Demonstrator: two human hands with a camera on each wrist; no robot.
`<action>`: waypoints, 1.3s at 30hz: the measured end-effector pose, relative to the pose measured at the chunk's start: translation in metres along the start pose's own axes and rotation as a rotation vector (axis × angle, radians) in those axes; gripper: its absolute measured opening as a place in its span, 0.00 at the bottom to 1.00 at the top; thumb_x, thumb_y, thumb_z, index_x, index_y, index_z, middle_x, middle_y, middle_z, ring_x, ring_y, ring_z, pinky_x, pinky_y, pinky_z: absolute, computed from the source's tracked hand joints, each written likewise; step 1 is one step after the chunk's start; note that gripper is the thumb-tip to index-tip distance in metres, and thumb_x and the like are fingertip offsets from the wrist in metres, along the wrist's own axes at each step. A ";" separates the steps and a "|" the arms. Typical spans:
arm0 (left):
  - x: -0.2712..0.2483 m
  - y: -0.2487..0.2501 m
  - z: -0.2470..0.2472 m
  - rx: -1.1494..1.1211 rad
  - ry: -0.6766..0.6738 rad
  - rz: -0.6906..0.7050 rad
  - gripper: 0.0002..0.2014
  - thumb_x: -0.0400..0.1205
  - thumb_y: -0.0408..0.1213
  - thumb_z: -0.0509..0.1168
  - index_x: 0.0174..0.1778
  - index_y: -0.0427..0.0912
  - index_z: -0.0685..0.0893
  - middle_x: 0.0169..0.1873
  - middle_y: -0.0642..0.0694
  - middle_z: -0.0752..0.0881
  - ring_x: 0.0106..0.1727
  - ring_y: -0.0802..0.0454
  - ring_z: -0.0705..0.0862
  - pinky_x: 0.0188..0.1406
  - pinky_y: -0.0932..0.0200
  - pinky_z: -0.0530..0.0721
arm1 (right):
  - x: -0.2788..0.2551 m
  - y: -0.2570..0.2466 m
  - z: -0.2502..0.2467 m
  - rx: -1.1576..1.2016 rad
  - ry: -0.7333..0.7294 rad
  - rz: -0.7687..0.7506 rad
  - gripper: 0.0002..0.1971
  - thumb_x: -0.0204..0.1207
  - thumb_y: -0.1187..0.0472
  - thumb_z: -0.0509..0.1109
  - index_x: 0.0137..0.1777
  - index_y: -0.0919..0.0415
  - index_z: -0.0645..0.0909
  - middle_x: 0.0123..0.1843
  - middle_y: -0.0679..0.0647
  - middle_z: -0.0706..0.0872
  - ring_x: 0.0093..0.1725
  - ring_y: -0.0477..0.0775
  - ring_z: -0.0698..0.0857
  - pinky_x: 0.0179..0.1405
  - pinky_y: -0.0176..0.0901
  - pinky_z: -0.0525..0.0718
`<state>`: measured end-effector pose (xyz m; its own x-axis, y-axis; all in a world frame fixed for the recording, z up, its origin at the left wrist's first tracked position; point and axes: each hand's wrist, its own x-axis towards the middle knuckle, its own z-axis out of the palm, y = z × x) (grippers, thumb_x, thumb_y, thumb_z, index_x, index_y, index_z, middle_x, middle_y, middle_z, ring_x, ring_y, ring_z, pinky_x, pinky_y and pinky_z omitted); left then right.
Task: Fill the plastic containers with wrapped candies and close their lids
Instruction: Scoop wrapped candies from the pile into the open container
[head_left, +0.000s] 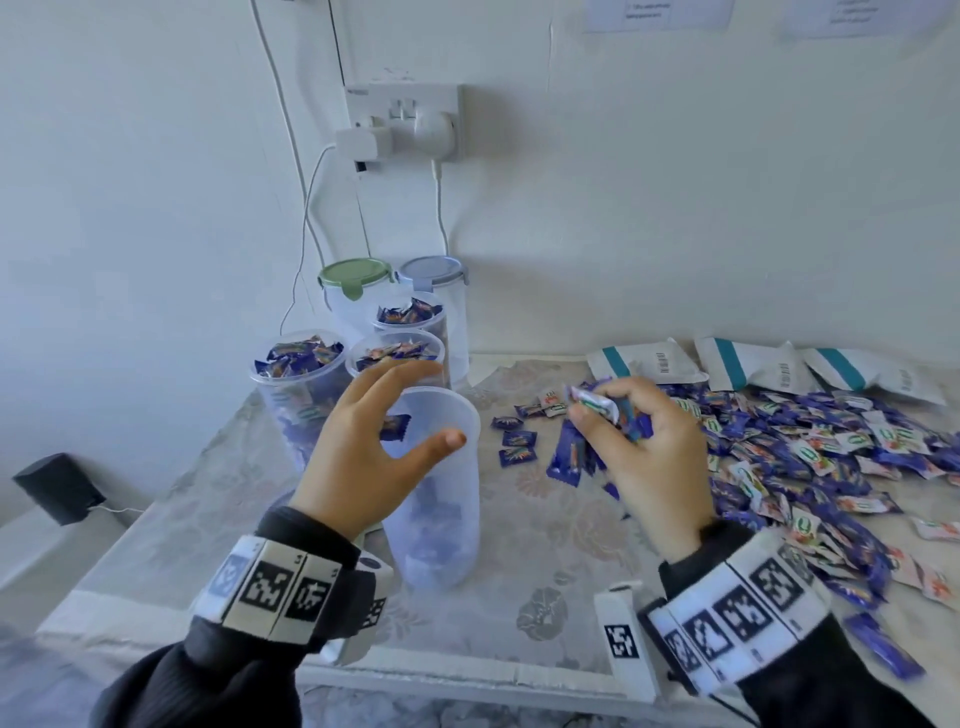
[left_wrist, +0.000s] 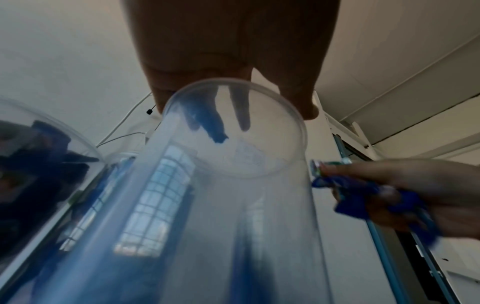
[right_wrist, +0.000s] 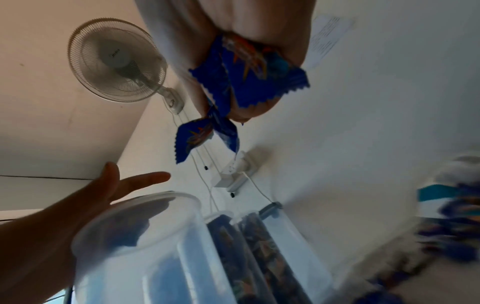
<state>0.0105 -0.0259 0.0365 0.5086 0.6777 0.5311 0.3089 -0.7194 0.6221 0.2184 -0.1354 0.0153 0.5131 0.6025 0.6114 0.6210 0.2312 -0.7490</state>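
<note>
A tall clear plastic container (head_left: 441, 493) stands lidless on the table with a few blue candies at its bottom. My left hand (head_left: 423, 405) hovers over its rim with fingers spread and holds nothing. One blue candy (head_left: 395, 427) shows through the container's wall near the top, also seen in the left wrist view as the candy (left_wrist: 210, 125). Just right of the container, my right hand (head_left: 602, 410) grips a bunch of wrapped candies (right_wrist: 254, 67), blue and white. In the right wrist view, the container (right_wrist: 145, 236) sits below the left hand (right_wrist: 116, 185).
Three lidless containers full of candies (head_left: 301, 364) stand behind, and two lidded ones (head_left: 358, 280) against the wall. A big heap of loose candies (head_left: 810, 457) covers the table's right side, with white bags (head_left: 753, 364) behind. Cables hang from a wall socket (head_left: 410, 124).
</note>
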 end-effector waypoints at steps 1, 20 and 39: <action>-0.001 -0.002 0.000 -0.022 0.018 0.030 0.33 0.67 0.67 0.66 0.68 0.60 0.76 0.71 0.61 0.72 0.76 0.62 0.66 0.65 0.41 0.79 | 0.007 -0.007 0.008 0.018 0.004 -0.016 0.06 0.71 0.62 0.77 0.40 0.63 0.84 0.33 0.47 0.84 0.34 0.43 0.80 0.32 0.31 0.73; -0.039 -0.030 0.020 -0.365 0.107 -0.208 0.51 0.63 0.68 0.69 0.78 0.43 0.62 0.73 0.53 0.72 0.75 0.64 0.68 0.73 0.48 0.72 | 0.053 -0.073 0.087 -0.369 -0.724 -0.123 0.26 0.72 0.39 0.71 0.68 0.45 0.75 0.52 0.51 0.87 0.46 0.51 0.82 0.48 0.40 0.78; -0.041 -0.032 0.020 -0.425 0.108 -0.182 0.47 0.66 0.67 0.69 0.77 0.49 0.62 0.72 0.62 0.72 0.75 0.64 0.68 0.72 0.41 0.73 | 0.017 -0.056 0.118 0.205 -0.279 -0.088 0.12 0.77 0.46 0.65 0.47 0.55 0.77 0.35 0.49 0.86 0.37 0.49 0.87 0.41 0.51 0.85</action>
<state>-0.0040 -0.0341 -0.0165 0.3833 0.8151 0.4344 0.0175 -0.4766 0.8789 0.1229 -0.0481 0.0376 0.2637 0.7526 0.6034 0.5088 0.4229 -0.7498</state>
